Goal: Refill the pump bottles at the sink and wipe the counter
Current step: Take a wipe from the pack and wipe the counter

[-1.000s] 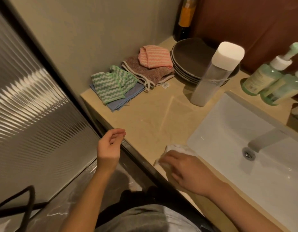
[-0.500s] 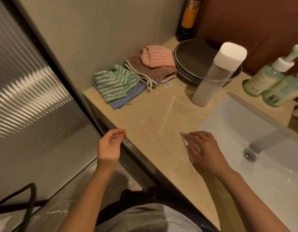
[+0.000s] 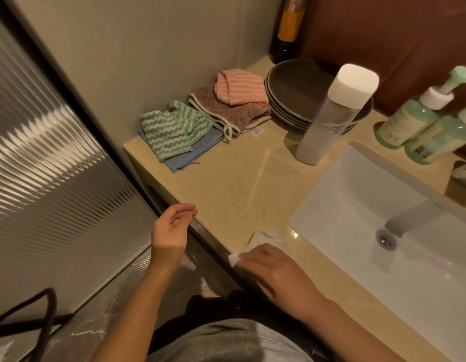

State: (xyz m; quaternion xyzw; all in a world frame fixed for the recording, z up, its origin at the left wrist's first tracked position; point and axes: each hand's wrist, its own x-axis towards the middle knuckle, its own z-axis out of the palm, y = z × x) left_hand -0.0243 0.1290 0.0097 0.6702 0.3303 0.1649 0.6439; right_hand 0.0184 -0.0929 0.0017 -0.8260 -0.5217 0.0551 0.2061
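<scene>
With the right hand pressing a white cloth flat at the desk edge and the left hand loosely open, empty, a wide stroke could topple the tall bottle beyond, beside the pump bottles.

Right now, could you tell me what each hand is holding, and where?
The right hand presses a white cloth flat on the counter, covering its near part. The left hand holds nothing.

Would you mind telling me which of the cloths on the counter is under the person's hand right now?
The white cloth, pressed under the right hand at the counter's front edge; the coloured cloths lie folded, untouched, by the wall.
</scene>
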